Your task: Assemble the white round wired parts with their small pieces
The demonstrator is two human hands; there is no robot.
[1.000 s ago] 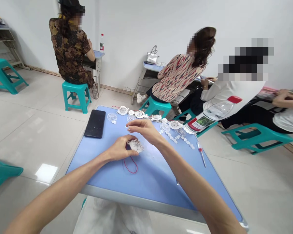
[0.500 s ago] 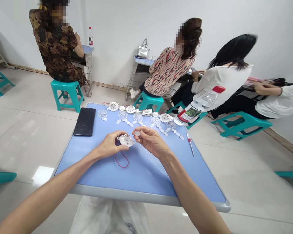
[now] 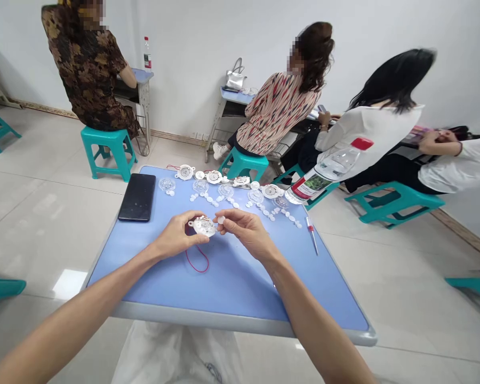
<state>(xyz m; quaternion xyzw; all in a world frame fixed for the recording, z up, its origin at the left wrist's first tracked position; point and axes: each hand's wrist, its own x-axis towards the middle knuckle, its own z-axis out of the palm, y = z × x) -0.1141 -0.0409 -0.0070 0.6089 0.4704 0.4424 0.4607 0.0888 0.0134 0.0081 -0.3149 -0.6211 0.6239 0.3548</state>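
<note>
My left hand point(image 3: 175, 238) grips a small white round plastic housing point(image 3: 203, 226) just above the blue table point(image 3: 232, 288). A red wire loop point(image 3: 197, 260) trails from the housing onto the table. My right hand point(image 3: 246, 230) pinches a tiny white gear point(image 3: 221, 219) right beside the housing, nearly touching it. Beyond my hands lies a row of similar white housings point(image 3: 214, 177), clear round covers point(image 3: 167, 184) and several small white gears point(image 3: 266, 212).
A black phone point(image 3: 137, 197) lies at the table's far left. A red-handled screwdriver point(image 3: 312, 236) and a tilted water bottle point(image 3: 325, 172) are at the right. Other people sit on teal stools point(image 3: 109, 146) at desks beyond. A white bag point(image 3: 180, 354) hangs below the near edge.
My right hand drew back from the far row with a small white gear and brought it up against the housing in my left hand. The view shifted right and lower.
</note>
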